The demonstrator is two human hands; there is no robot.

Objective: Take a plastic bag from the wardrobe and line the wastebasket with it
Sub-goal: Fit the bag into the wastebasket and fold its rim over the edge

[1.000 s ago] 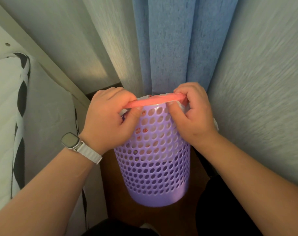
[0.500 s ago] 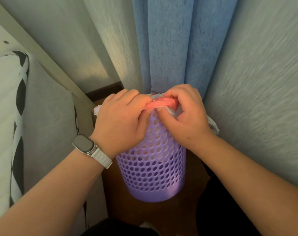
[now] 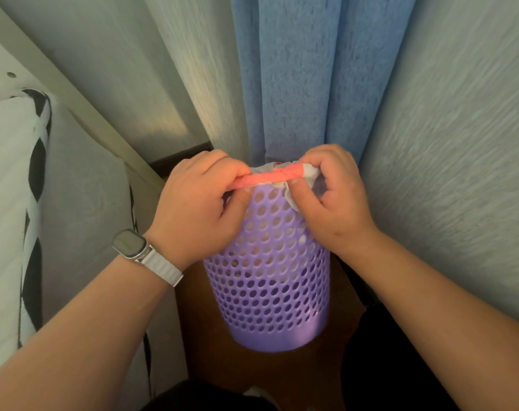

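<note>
A purple perforated wastebasket [image 3: 270,286] stands upright on the brown floor in the corner. A white plastic bag [image 3: 293,194] with a pink-red band [image 3: 270,178] along its mouth sits at the basket's top; white film shows through the holes. My left hand [image 3: 195,212], with a watch on the wrist, pinches the left end of the band at the near rim. My right hand [image 3: 332,200] grips the band's right end together with a fold of white film. The basket's opening is hidden behind both hands.
A blue curtain [image 3: 296,78] hangs right behind the basket between pale curtain panels. A bed with a black-and-white cover [image 3: 17,185] and its pale frame [image 3: 83,111] stands at the left. A grey wall [image 3: 460,143] closes the right side. The floor strip is narrow.
My hands drew together at the rim half a second ago, then spread apart again, stretching the pink band. The bag's white film is now bunched under my right fingers.
</note>
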